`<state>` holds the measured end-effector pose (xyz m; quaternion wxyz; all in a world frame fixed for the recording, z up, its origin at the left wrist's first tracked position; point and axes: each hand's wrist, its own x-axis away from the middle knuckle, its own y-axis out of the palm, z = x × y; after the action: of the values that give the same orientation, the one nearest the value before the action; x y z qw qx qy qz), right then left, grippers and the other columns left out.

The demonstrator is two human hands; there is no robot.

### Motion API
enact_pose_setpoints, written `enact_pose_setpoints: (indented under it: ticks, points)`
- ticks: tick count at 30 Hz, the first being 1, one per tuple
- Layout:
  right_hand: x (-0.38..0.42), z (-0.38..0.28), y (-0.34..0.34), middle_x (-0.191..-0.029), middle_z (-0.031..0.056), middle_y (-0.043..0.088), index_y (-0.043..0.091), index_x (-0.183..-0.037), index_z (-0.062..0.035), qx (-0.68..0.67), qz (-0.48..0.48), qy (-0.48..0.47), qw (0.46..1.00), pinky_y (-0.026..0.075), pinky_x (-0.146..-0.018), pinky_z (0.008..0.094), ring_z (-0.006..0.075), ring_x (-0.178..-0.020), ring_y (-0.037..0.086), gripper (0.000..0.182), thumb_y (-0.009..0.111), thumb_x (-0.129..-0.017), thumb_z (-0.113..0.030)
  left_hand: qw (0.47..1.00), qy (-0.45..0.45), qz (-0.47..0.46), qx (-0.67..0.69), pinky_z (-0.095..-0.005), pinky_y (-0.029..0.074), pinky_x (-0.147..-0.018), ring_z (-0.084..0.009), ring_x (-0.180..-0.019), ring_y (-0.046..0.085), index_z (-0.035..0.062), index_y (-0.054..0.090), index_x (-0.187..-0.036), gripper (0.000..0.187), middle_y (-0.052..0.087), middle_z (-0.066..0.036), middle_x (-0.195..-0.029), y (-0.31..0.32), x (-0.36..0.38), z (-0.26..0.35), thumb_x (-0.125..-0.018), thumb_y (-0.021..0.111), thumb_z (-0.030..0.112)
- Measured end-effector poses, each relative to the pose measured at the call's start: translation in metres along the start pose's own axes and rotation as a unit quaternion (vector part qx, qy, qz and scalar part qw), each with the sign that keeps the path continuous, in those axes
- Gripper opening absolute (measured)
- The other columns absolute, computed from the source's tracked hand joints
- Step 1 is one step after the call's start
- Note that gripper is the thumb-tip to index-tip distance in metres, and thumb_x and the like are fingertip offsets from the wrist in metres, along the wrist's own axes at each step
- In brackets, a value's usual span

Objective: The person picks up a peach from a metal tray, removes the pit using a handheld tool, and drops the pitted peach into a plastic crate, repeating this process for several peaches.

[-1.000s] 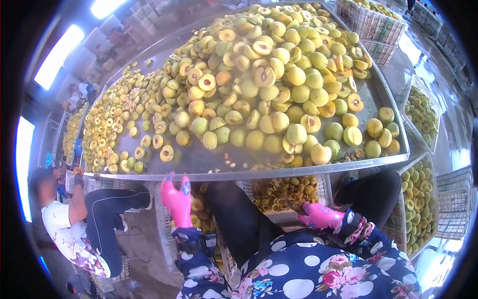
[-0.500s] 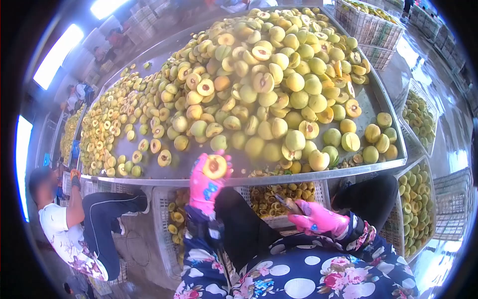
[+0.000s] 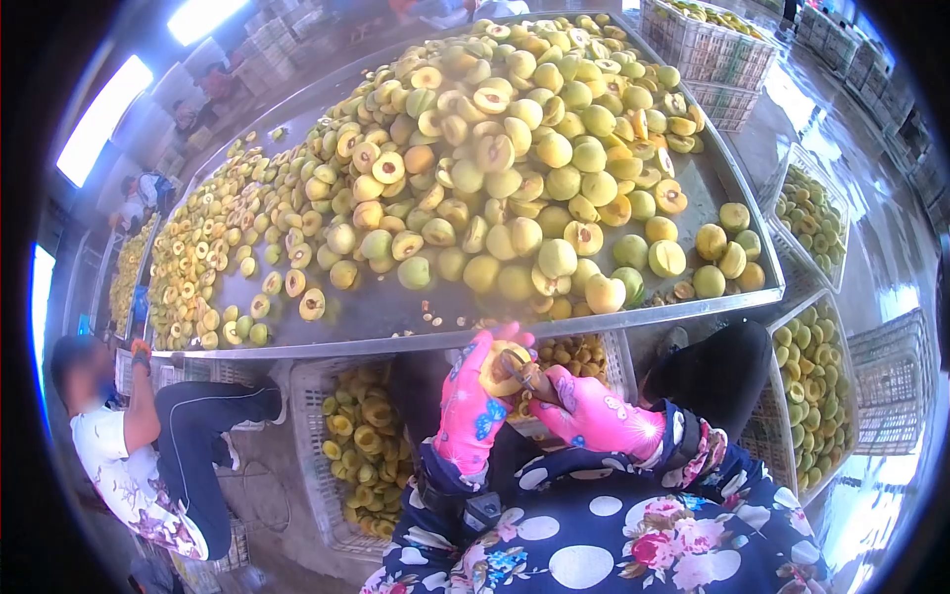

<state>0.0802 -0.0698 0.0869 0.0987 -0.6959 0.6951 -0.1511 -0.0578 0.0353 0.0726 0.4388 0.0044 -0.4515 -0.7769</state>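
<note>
My left hand (image 3: 475, 401), in a pink patterned glove, holds a halved yellow fruit (image 3: 503, 370) just below the front edge of the metal table (image 3: 435, 341). My right hand (image 3: 594, 408), also gloved in pink, grips a small tool (image 3: 526, 374) whose tip meets the cut face of the fruit; the tip itself is hard to make out. Both hands touch or nearly touch at the fruit. Beyond them, a large heap of whole and halved yellow-green fruit (image 3: 554, 148) lies on the table.
A crate of fruit halves (image 3: 319, 465) stands on the floor at my left, and another crate (image 3: 846, 426) at my right. Behind the hands is a crate with fruit pieces (image 3: 621, 366). A seated person (image 3: 148, 436) is at the far left. Stacked crates (image 3: 693, 49) stand at the back right.
My left hand has moved right and down with the halved fruit. My right hand has moved left and brought the tool to it. The view has shifted slightly.
</note>
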Motion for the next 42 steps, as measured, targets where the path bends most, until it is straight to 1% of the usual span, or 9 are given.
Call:
enact_pose_setpoints:
  ticks: [14,17,21,27,33,35,36,38,42]
  points:
    - [0.001,0.018,0.001,-0.069,0.0228,0.056,0.044,-0.094,-0.0005,0.071,-0.057,0.033,0.995,0.044,-0.055,0.0432,0.0413,-0.069,0.06,0.019,0.054,-0.087,-0.015,0.984,0.04,0.067,-0.157,-0.0305,0.051,-0.073,-0.0205,-0.084,0.061,-0.0025,0.056,-0.11,0.035,0.063,-0.015,-0.097,0.009,-0.002,-0.017,-0.095,0.045,0.027]
    - [0.005,0.028,-0.005,-0.069,0.0119,0.057,0.046,-0.095,0.0009,0.043,-0.111,0.015,0.993,0.046,-0.052,0.0363,0.028,-0.058,0.059,0.021,0.048,-0.091,-0.02,0.964,0.025,0.013,-0.263,-0.0277,0.051,-0.069,-0.0168,-0.079,0.062,-0.0029,0.06,-0.105,0.033,0.064,-0.013,-0.093,0.004,-0.008,-0.01,-0.094,0.048,0.026]
    - [0.002,0.033,-0.006,-0.062,0.0024,0.049,0.047,-0.096,-0.0007,-0.136,-0.174,0.077,0.972,0.042,-0.043,0.0294,0.0165,-0.045,0.049,0.027,0.046,-0.094,-0.027,0.948,0.035,-0.008,-0.317,-0.0265,0.051,-0.067,-0.0155,-0.076,0.062,-0.0033,0.062,-0.1,0.032,0.064,-0.013,-0.091,-0.006,-0.016,-0.019,-0.093,0.05,0.025]
    - [0.001,0.024,-0.01,-0.053,-0.0012,0.042,0.049,-0.092,-0.0007,-0.488,-0.273,0.242,0.793,0.032,-0.033,0.0221,0.007,-0.036,0.037,0.026,0.05,-0.092,-0.027,0.987,0.073,0.054,-0.135,-0.029,0.052,-0.065,-0.0184,-0.071,0.062,0.0009,0.061,-0.101,0.033,0.064,-0.013,-0.092,0.001,-0.013,-0.032,-0.093,0.05,0.03]
    - [0.004,0.035,-0.021,-0.055,-0.0007,0.046,0.049,-0.09,-0.0028,-0.481,-0.284,0.222,0.799,0.033,-0.034,0.0211,0.0062,-0.036,0.041,0.021,0.052,-0.091,-0.023,0.967,0.155,0.198,-0.035,-0.0305,0.053,-0.06,-0.0226,-0.074,0.063,0.0019,0.058,-0.105,0.035,0.065,-0.013,-0.093,-0.027,-0.01,-0.005,-0.093,0.049,0.033]
    - [0.0,0.05,-0.021,-0.056,-0.0013,0.047,0.05,-0.09,-0.0031,-0.344,-0.236,0.295,0.86,0.035,-0.036,0.0206,0.0065,-0.04,0.044,0.02,0.054,-0.091,-0.023,0.906,0.26,0.251,-0.219,-0.0311,0.054,-0.064,-0.0231,-0.078,0.064,-0.0003,0.062,-0.099,0.033,0.066,-0.013,-0.089,-0.057,0.002,0.03,-0.09,0.055,0.031]
    - [-0.003,0.073,-0.013,-0.06,0.0063,0.055,0.052,-0.096,0.0008,-0.142,-0.214,0.305,0.917,0.044,-0.043,0.03,0.0178,-0.049,0.056,0.028,0.053,-0.089,-0.027,0.854,0.282,0.305,-0.312,-0.0317,0.053,-0.066,-0.0237,-0.078,0.064,-0.0008,0.063,-0.096,0.033,0.067,-0.014,-0.086,-0.077,0.006,0.049,-0.089,0.057,0.031]
    - [0.004,0.107,-0.007,-0.073,0.0185,0.062,0.051,-0.1,0.0049,0.248,-0.24,0.16,0.925,0.049,-0.059,0.0416,0.0334,-0.068,0.063,0.037,0.052,-0.088,-0.03,0.609,0.191,0.336,-0.693,-0.0341,0.05,-0.071,-0.0261,-0.079,0.065,-0.0038,0.062,-0.099,0.038,0.066,-0.018,-0.089,-0.125,0.015,0.093,-0.086,0.062,0.032]
    - [0.008,0.116,0.003,-0.082,0.0274,0.06,0.049,-0.098,0.0058,0.165,-0.216,0.18,0.945,0.047,-0.069,0.0456,0.0429,-0.079,0.06,0.04,0.053,-0.086,-0.033,0.607,0.226,0.31,-0.696,-0.0346,0.047,-0.072,-0.0248,-0.082,0.063,-0.0053,0.061,-0.098,0.042,0.065,-0.018,-0.086,-0.118,-0.025,0.12,-0.083,0.065,0.034]
